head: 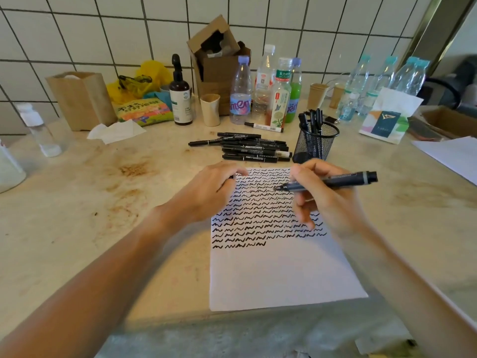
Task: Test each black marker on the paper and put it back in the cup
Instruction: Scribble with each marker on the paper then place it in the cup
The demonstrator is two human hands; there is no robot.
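A white sheet of paper (pixel 281 275) lies on the counter, its upper half filled with rows of black squiggles. My right hand (pixel 327 202) grips an uncapped black marker (pixel 333 180) above the sheet, tip pointing left. My left hand (pixel 211 189) is curled over the paper's top left corner and pinches a small black thing, probably the cap (pixel 232 177). Behind the paper lies a pile of black markers (pixel 253 147). To the right of the pile stands a black mesh cup (pixel 316 143) with a few markers upright in it.
Several plastic bottles (pixel 263 89), a brown pump bottle (pixel 182 96), paper cups (pixel 210 109), a cardboard box (pixel 219 60) and a paper bag (pixel 80 99) line the tiled wall. A tissue pack (pixel 387 117) and another white sheet (pixel 454 156) lie at right.
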